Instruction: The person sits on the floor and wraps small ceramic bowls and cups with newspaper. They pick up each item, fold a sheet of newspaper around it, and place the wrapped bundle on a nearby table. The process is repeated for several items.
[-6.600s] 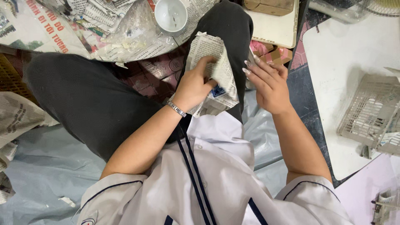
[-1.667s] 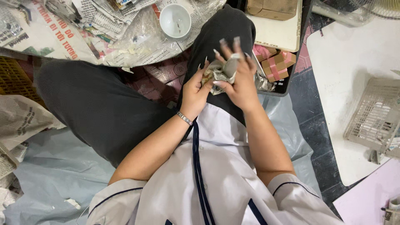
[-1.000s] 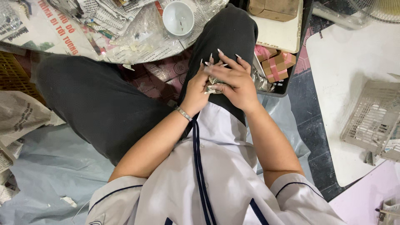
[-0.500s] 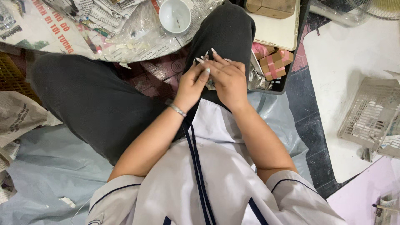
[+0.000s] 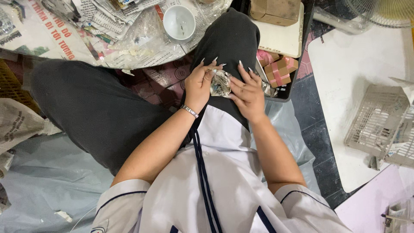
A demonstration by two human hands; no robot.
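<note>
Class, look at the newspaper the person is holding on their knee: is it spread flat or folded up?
Folded up. The newspaper is a small crumpled bundle pressed between the left hand and right hand.

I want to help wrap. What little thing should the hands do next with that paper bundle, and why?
Probably press the loose paper corner flat. The newspaper bundle sits on the knee, crumpled and only partly folded, between the left hand and the right hand, with fingertips already on its edges.

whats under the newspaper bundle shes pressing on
The crumpled newspaper bundle rests on the person's dark-trousered knee, pinched between the left hand and right hand. Whatever is wrapped inside cannot be seen, since the paper and fingers cover it.
</note>
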